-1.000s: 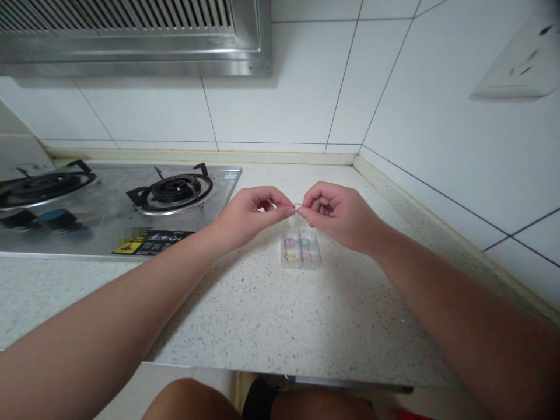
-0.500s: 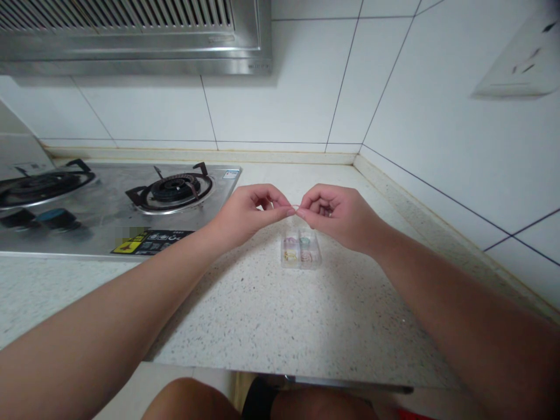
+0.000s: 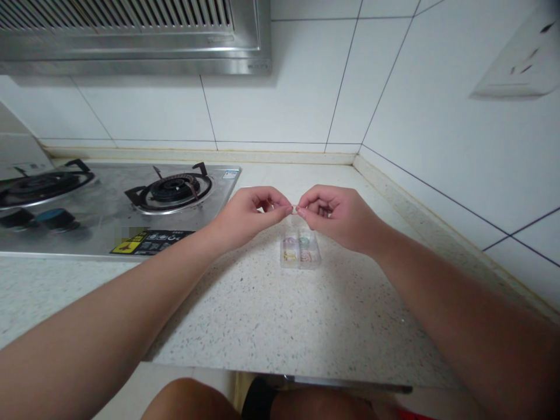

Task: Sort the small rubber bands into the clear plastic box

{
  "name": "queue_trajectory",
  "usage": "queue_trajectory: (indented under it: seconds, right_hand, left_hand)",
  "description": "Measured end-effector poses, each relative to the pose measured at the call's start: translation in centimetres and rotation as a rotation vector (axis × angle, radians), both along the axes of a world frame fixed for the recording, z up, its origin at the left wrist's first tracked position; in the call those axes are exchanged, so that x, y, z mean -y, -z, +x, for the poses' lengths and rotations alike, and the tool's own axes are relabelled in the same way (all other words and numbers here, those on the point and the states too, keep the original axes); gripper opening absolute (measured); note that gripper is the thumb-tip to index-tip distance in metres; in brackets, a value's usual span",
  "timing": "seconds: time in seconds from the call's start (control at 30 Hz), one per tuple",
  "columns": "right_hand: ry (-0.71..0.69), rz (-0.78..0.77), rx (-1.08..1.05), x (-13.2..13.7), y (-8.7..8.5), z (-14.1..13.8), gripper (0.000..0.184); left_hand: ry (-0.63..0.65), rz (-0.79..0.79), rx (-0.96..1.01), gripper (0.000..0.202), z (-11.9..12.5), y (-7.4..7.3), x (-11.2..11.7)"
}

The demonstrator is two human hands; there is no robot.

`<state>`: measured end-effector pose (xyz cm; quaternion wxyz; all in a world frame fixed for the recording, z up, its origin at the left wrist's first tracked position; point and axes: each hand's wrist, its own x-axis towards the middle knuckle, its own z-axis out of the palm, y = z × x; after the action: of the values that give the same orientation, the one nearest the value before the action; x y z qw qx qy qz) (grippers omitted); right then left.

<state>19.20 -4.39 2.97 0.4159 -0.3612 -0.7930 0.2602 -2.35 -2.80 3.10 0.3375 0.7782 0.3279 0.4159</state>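
Note:
My left hand (image 3: 251,214) and my right hand (image 3: 336,217) meet above the speckled countertop (image 3: 271,315), both pinched on a tiny pinkish rubber band (image 3: 294,209) held between thumbs and forefingers. The band is barely visible between the fingertips. Just below the hands, a small clear plastic box (image 3: 300,249) with compartments of coloured little bands rests on the counter.
A steel gas stove (image 3: 109,204) with two burners and knobs lies to the left. A range hood (image 3: 131,35) hangs above it. White tiled walls close the back and right, with a socket (image 3: 520,58) on the right wall. My knees show under the counter's front edge.
The fingertips of the two hands have drawn slightly closer, so less of the small band shows between them. Nothing else has moved.

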Motion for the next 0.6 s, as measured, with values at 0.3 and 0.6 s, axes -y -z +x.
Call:
queue_trajectory:
  seconds: [0.3,0.6]
  right_hand:
    - [0.023,0.018,0.021,0.11,-0.06,-0.02,0.013]
    - [0.024,0.022,0.026,0.07,-0.1,-0.03,0.013]
  left_hand:
    - [0.018,-0.007,0.014,0.02,0.13,-0.14,0.2]
    - [0.007,0.008,-0.018,0.02,0.09,-0.03,0.04]
